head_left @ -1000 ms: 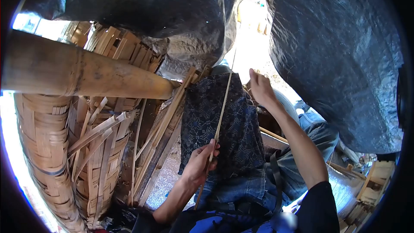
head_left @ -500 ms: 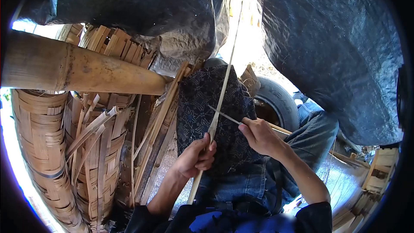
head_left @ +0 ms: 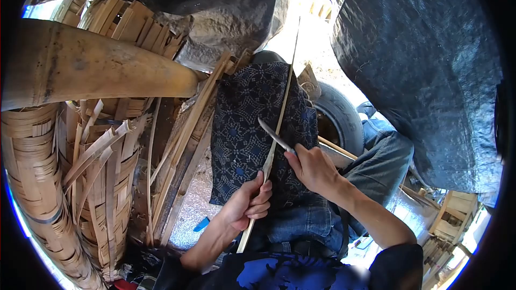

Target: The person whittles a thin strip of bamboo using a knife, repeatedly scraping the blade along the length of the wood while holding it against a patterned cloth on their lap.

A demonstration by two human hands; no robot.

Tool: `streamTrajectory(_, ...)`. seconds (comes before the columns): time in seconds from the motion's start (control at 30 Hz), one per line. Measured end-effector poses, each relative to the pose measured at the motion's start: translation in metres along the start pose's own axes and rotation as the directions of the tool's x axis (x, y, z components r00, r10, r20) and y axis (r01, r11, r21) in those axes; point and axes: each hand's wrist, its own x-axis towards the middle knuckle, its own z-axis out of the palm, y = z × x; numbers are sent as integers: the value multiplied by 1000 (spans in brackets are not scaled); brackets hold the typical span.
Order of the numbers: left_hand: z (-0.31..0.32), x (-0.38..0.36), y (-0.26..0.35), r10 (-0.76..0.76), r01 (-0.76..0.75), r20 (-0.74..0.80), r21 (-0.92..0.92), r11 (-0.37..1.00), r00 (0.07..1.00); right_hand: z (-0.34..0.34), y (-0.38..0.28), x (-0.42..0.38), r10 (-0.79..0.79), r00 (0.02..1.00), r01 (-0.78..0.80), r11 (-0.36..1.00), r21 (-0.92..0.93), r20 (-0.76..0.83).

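My left hand point(head_left: 251, 203) is closed around a long thin bamboo strip point(head_left: 283, 111), which runs from my lap away toward the bright opening. A small pad-like wrap shows on the strip just above my left thumb. In my right hand point(head_left: 316, 169) is a knife point(head_left: 273, 135), its blade crossing the strip a little beyond the left hand. Beneath both lies a dark blue patterned cloth point(head_left: 242, 113), spread over my leg and jeans.
To the left, a thick bamboo pole point(head_left: 118, 70) juts in above tall woven bamboo baskets point(head_left: 35, 166). Split bamboo lengths point(head_left: 183, 150) lean beside my leg. A tyre point(head_left: 344, 121) sits ahead on the right, and black plastic sheeting point(head_left: 419, 70) hangs over the right side.
The view has shifted, so the surroundings sit higher and further left. The knife has turned to show its blade broader, still crossing the strip. Both hands keep their hold.
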Motion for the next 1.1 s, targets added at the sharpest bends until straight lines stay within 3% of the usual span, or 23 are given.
streamTrajectory(0.03, 5, -3, -3, 2, 0, -49, 39, 999, 999, 1, 2, 3, 19, 998, -14, 997, 82, -56)
streamTrajectory(0.1, 6, -4, -4, 6, 2, -104, 81, 997, 995, -4, 8, 14, 38, 998, -34, 996, 78, -54)
streamTrajectory(0.17, 3, -6, -4, 2, 2, -91, 52, 999, 996, -4, 15, 20, -34, 995, 37, 999, 33, -91)
streamTrajectory(0.2, 3, -7, -5, 1, 4, -89, 54, 999, 996, -7, 20, 22, -36, 998, 43, 992, 120, -59)
streamTrajectory(0.3, 3, -7, -4, 7, -7, -64, 1, 1000, 998, -8, 21, 25, -35, 997, 43, 992, 116, -69)
streamTrajectory(0.47, 4, -11, -11, -4, 3, -78, -15, 1000, 997, -1, 34, 36, -93, 978, 90, 996, -27, -184)
streamTrajectory(0.57, -2, -21, -19, -24, 19, -45, -111, 994, 999, -3, 42, 54, -97, 972, 113, 991, 67, -213)
streamTrajectory(0.6, -3, -23, -20, -37, 31, -37, -141, 989, 999, 4, 53, 56, -222, 924, 240, 971, 19, -310)
streamTrajectory(0.63, -3, -26, -22, -36, 31, -34, -137, 990, 999, 6, 60, 61, -223, 923, 240, 971, 15, -314)
streamTrajectory(0.7, -4, -37, -29, -76, 68, -35, -188, 980, 997, -1, 72, 78, -166, 961, 173, 985, 14, -222)
streamTrajectory(0.73, -3, -44, -32, -86, 78, -28, -219, 973, 996, -12, 76, 92, -16, 1000, 15, 999, 33, 23)
streamTrajectory(0.77, -4, -49, -36, -85, 78, -25, -215, 973, 996, -19, 78, 105, 68, 995, -74, 994, 84, 71)
streamTrajectory(0.8, -6, -53, -40, -81, 77, -9, -229, 970, 997, -1, 115, 126, -295, 930, 239, 939, -247, -221)
streamTrajectory(0.87, -9, -57, -47, -60, 62, 17, -244, 968, 998, -5, 167, 167, 132, 963, -156, 984, -88, -237)
streamTrajectory(0.9, -8, -56, -46, -39, 42, 17, -244, 969, 999, -36, 129, 160, 351, 881, -304, 934, 187, -317)
streamTrajectory(0.97, 0, -52, -41, -39, 26, -107, -122, 992, 994, -35, 130, 161, 81, 833, -152, 985, -86, -547)
streamTrajectory(1.03, 1, -44, -38, -13, 3, -156, -61, 998, 988, -45, 87, 126, 109, 964, -110, 994, 8, -244)
streamTrajectory(1.1, 2, -32, -34, 59, -20, -261, 149, 989, 963, -43, 69, 87, 21, 988, 1, 990, 142, -150)
